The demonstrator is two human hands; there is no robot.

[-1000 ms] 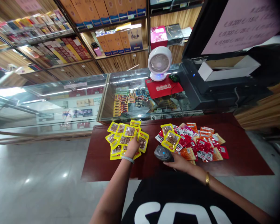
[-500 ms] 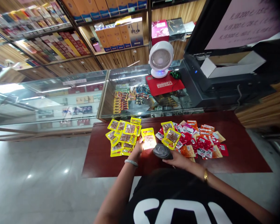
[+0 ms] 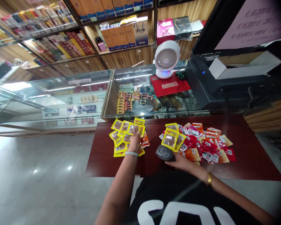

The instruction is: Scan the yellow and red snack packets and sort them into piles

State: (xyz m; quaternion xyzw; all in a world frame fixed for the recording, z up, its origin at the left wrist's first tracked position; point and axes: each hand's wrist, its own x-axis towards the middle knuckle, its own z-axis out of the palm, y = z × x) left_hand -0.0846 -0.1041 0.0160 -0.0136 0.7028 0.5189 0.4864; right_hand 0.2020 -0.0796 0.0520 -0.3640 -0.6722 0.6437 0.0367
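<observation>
My left hand [image 3: 134,144] is over the left pile of yellow snack packets [image 3: 118,142], its fingers closed at the lower edge of a yellow snack packet [image 3: 133,129] on top. Part of the pile is hidden under this hand. An orange packet [image 3: 145,140] shows beside it. My right hand [image 3: 176,162] is wrapped round the handle of a dark grey barcode scanner [image 3: 164,152], whose head points away from me. Just beyond the scanner, a yellow packet [image 3: 170,139] lies on other yellow ones, at the left side of a mixed heap of red, white and orange packets [image 3: 208,145].
The packets lie on a dark red-brown board [image 3: 103,165]. Behind it stands a glass display counter [image 3: 128,110] with a white fan [image 3: 166,58], a red mat [image 3: 159,87] and a mouse [image 3: 180,75]. A dark machine with an open white box [image 3: 245,70] is at the right.
A yellow packet that my left hand held before the lit scanner now lies on the right heap. My left hand has moved left to the yellow pile. The scanner's bright light is gone.
</observation>
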